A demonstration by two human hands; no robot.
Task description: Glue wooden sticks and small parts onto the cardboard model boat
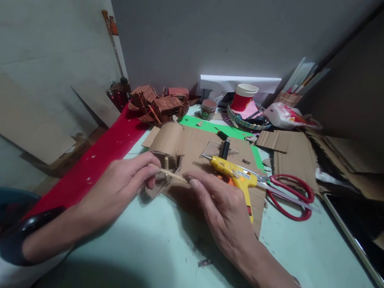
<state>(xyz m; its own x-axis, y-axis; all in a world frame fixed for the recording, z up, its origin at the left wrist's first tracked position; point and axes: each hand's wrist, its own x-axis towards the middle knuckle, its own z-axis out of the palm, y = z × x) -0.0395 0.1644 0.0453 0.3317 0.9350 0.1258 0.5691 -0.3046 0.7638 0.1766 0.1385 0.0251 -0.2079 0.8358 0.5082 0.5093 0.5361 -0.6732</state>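
Note:
A thin wooden stick (174, 175) lies crosswise between my two hands. My left hand (133, 173) pinches its left end, and my right hand (217, 201) pinches its right end between thumb and fingers. Just behind the stick stands a small cardboard model (167, 139) with a rounded top. A short upright stick (166, 162) shows at the model's near side, where its lower front part lies partly behind my left fingers. Close beyond my right hand rests a yellow glue gun (235, 169), its nozzle pointing left.
Red-handled scissors (290, 197) lie right of the glue gun on a cardboard sheet (192, 139). Brown painted models (165, 104), a small jar (207, 109) and a red paper cup (244, 99) stand along the back. Cardboard pieces (295, 154) are stacked at the right.

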